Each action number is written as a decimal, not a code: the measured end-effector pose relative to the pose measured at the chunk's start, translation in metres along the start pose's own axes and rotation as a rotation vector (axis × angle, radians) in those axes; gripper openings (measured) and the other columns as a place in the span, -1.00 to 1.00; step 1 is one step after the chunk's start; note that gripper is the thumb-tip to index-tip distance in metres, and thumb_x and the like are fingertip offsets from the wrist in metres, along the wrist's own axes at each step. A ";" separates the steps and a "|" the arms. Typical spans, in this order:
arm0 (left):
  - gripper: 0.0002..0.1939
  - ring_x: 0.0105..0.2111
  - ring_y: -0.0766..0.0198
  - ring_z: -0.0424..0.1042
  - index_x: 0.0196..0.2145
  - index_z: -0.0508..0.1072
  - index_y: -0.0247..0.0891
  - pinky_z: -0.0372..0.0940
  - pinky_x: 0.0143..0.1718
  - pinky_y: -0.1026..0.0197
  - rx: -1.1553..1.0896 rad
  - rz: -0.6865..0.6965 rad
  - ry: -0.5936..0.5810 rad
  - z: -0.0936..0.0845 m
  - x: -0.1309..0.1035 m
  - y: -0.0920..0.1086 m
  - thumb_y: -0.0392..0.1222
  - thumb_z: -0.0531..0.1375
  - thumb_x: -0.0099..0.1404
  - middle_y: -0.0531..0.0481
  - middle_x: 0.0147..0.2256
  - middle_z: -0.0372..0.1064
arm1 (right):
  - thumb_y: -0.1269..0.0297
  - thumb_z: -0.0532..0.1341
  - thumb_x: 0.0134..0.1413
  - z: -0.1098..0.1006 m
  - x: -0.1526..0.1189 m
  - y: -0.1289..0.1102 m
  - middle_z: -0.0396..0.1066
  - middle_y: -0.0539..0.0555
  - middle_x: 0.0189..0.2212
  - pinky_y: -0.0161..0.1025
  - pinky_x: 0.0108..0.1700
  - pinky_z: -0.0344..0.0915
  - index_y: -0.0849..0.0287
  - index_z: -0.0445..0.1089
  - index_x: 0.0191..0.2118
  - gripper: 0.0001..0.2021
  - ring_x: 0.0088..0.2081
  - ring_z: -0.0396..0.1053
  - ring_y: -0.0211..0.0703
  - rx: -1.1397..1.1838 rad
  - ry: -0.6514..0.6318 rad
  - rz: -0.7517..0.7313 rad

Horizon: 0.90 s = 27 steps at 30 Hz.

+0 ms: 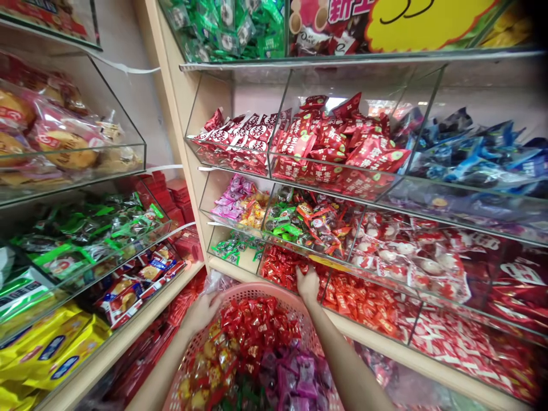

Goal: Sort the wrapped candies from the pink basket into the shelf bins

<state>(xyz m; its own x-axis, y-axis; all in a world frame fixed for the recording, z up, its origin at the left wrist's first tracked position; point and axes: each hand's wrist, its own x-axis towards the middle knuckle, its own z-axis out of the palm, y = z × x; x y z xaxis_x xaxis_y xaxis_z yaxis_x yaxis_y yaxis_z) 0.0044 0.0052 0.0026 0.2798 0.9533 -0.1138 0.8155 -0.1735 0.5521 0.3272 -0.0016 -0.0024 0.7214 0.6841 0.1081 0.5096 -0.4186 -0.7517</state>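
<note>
A pink perforated plastic basket (pixel 252 289) stands in front of me, heaped with wrapped candies. Red-wrapped candies (pixel 261 328) lie toward its far side, golden ones (pixel 209 368) at left, purple ones (pixel 306 371) at right, and some green ones (pixel 246 397) at the near side. My left hand (pixel 202 313) is closed on the basket's left rim. Beyond the basket, my right hand (pixel 308 283) reaches into a low bin of small red-wrapped candies (pixel 278 267). Its fingers are curled down among them, the fingertips mostly hidden.
Clear-walled bins rise in tiers above, their shelf edge (pixel 342 265) just over my right hand. Orange-red candies (pixel 363 297) fill the neighbouring bin. A wooden upright (pixel 182 125) separates the left shelves, which hold yellow packs (pixel 55 354) and green-wrapped snacks (pixel 85 228).
</note>
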 end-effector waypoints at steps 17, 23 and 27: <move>-0.53 -0.30 0.24 0.42 -0.23 0.45 -0.19 0.19 -0.23 0.31 -0.036 0.069 0.061 -0.012 -0.017 -0.002 0.10 -0.14 0.25 -0.02 -0.30 0.46 | 0.01 0.16 -0.21 -0.001 -0.001 -0.013 0.29 -0.03 -0.64 -0.29 -0.53 0.20 0.20 0.26 -0.48 -0.69 -0.60 0.18 -0.27 0.755 0.116 0.273; -0.53 -0.23 0.23 0.41 -0.21 0.44 -0.18 0.18 -0.21 0.32 -0.099 0.087 0.082 -0.019 -0.022 -0.003 0.11 -0.13 0.24 0.01 -0.25 0.46 | 0.23 0.19 -0.18 -0.008 -0.003 -0.036 0.19 -0.15 -0.66 -0.35 -0.62 0.21 0.14 0.13 -0.49 -0.81 -0.67 0.12 -0.39 1.035 0.018 0.572; -0.52 -0.23 0.22 0.41 -0.22 0.44 -0.19 0.18 -0.20 0.31 -0.077 0.081 0.086 -0.020 -0.022 -0.004 0.11 -0.15 0.25 -0.02 -0.26 0.47 | 0.35 0.20 -0.18 -0.020 -0.010 -0.050 0.25 -0.15 -0.62 -0.46 -0.66 0.16 0.16 0.19 -0.49 -0.88 -0.65 0.14 -0.44 1.171 -0.116 0.619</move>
<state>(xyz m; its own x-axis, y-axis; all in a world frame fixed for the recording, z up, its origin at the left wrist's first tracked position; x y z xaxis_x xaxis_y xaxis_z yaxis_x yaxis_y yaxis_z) -0.0148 -0.0107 0.0191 0.2961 0.9551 0.0031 0.7495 -0.2344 0.6191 0.3041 0.0001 0.0473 0.6126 0.6396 -0.4644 -0.6302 0.0405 -0.7754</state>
